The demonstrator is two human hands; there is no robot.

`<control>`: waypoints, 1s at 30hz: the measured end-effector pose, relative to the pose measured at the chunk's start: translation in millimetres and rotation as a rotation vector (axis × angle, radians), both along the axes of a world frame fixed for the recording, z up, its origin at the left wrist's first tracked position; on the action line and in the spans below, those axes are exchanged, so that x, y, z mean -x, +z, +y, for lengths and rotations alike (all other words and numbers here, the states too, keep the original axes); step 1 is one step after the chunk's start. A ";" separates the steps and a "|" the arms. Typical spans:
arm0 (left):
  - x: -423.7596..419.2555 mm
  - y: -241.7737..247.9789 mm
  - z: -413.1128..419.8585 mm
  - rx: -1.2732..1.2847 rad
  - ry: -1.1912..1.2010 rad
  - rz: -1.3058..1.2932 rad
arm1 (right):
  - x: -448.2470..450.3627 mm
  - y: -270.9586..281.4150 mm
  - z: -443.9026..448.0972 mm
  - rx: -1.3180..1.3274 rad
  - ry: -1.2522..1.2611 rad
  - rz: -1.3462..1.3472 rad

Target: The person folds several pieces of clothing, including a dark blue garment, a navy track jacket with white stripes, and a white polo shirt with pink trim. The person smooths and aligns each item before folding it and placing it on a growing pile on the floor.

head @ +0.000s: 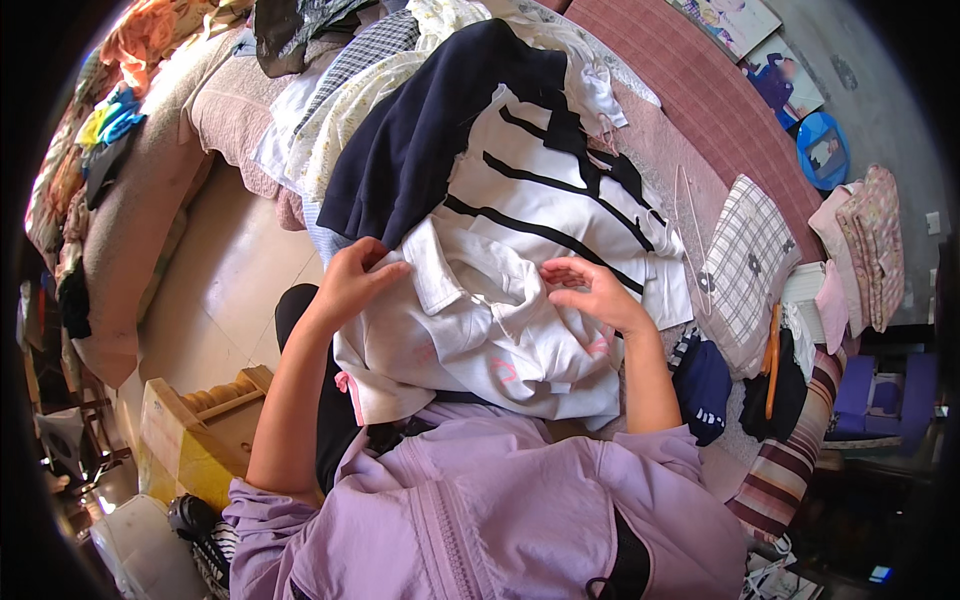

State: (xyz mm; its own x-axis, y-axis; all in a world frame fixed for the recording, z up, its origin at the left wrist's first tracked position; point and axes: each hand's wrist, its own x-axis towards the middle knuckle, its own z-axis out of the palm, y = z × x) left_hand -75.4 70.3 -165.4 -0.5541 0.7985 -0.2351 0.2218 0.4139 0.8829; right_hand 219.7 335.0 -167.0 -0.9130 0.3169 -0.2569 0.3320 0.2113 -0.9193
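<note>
A white collared shirt [465, 337] with pink print lies across my lap, its collar towards the middle of the view. At the left side of the collar, my left hand [360, 281] has thumb and fingertips at the shoulder cloth; whether it pinches the cloth cannot be told. My right hand [592, 292] is at the collar's right side, fingers apart and curved, holding nothing. Just beyond the shirt lie a white garment with black stripes [525, 195] and a dark navy garment [420, 127], partly overlapping.
More clothes [352, 97] are heaped beyond, on a sofa with a pink cover [652, 135]. At the right are a checked cushion [750, 262], an orange hanger [770, 360] and folded cloths [870, 247]. A wooden piece of furniture [180, 420] stands at the lower left.
</note>
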 end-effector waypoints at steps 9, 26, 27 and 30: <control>-14.3 36.2 -4.5 -0.237 0.043 -0.298 | 30.4 14.5 -40.7 -0.356 -0.053 0.023; -7.1 241.4 -23.4 -0.465 -0.211 0.317 | 13.5 258.1 19.8 -0.407 -0.069 0.494; -12.3 256.5 -20.4 -0.326 -0.305 0.430 | 10.7 269.9 19.6 -0.465 -0.089 0.506; -3.5 264.6 -2.0 -0.161 -0.218 0.547 | 4.3 291.3 20.9 -0.635 -0.147 0.551</control>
State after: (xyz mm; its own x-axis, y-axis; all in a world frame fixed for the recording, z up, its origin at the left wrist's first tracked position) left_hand -72.0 68.4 99.2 -0.3806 0.9089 0.1704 0.7253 0.1791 0.6647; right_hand 215.4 355.9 124.3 -0.7937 0.3761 0.4780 -0.0631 0.7307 -0.6797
